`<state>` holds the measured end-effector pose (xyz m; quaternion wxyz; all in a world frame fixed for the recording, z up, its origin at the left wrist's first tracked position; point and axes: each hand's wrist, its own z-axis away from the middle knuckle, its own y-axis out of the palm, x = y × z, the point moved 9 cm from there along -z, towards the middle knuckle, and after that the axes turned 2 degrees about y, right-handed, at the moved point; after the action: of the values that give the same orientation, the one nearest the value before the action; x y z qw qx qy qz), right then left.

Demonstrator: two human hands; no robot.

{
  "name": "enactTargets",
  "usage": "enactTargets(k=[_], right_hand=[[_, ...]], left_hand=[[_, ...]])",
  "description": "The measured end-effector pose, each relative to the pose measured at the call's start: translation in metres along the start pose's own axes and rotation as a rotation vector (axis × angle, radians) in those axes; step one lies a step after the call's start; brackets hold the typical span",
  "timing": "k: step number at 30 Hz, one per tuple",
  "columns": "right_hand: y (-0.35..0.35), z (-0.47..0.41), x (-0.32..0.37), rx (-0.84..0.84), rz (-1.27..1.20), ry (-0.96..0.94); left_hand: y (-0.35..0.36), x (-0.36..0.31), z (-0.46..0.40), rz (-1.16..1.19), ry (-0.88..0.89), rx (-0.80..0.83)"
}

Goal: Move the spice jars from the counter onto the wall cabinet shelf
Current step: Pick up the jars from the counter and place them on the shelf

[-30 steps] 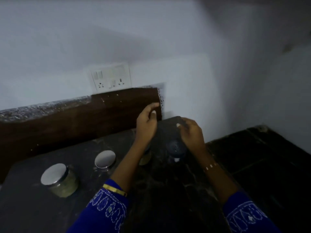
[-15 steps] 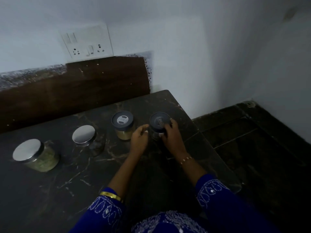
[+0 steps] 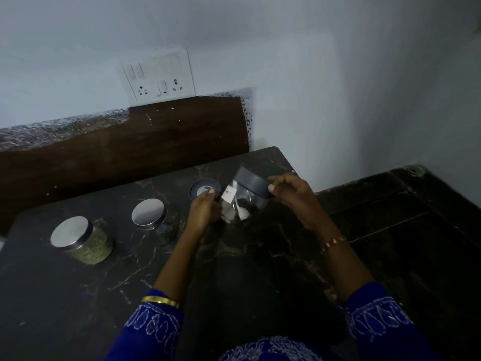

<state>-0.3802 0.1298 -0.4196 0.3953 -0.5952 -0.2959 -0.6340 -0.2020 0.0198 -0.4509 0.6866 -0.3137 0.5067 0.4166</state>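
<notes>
Left to right on the dark tabletop [image 3: 65,295]: steel-lid jar of green spice [image 3: 82,239], second steel-lid jar [image 3: 152,221], grey-lid jar [image 3: 204,190]. Our left hand [image 3: 204,211] cups the base of the tilted labelled jar [image 3: 244,198], our right hand [image 3: 294,198] pinches its grey lid. We should level it and keep the lid clamped before raising. Half a second ago it stood on the tabletop; now it's lifted.

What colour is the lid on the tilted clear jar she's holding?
Dark grey; the head view shows the lid on the tilted clear jar.
</notes>
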Motion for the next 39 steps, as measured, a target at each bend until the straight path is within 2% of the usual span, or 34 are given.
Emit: enactTargets(k=[4,7,9,11,16,24,28,34,39], right_hand=[[0.014,0.006,0.021,0.067,-0.228,-0.05],[0.014,0.01,0.025,-0.08,-0.278,-0.062],[0.014,0.014,0.026,-0.176,-0.241,-0.047],[0.021,0.018,0.026,-0.193,-0.184,-0.028],[0.047,0.029,0.026,-0.106,-0.162,0.007],[0.064,0.032,0.053,-0.015,-0.198,-0.068],[0.068,0.023,0.1,0.017,-0.148,-0.181],[0.07,0.007,0.216,0.018,-0.021,-0.409],[0.069,0.004,0.319,-0.022,0.083,-0.629]], left_hand=[[0.026,0.009,0.018,0.33,-0.244,0.269],[0.037,0.012,0.022,0.429,-0.231,0.307],[0.041,0.007,0.028,0.41,-0.173,0.304],[0.04,0.0,0.031,0.379,-0.101,0.262],[0.021,-0.017,0.037,0.345,0.045,0.13],[0.006,-0.047,0.049,0.307,0.174,0.091],[-0.004,-0.095,0.045,0.231,0.278,0.073],[-0.019,-0.213,0.045,0.122,0.572,0.046],[-0.027,-0.321,0.062,0.019,0.839,-0.062]])
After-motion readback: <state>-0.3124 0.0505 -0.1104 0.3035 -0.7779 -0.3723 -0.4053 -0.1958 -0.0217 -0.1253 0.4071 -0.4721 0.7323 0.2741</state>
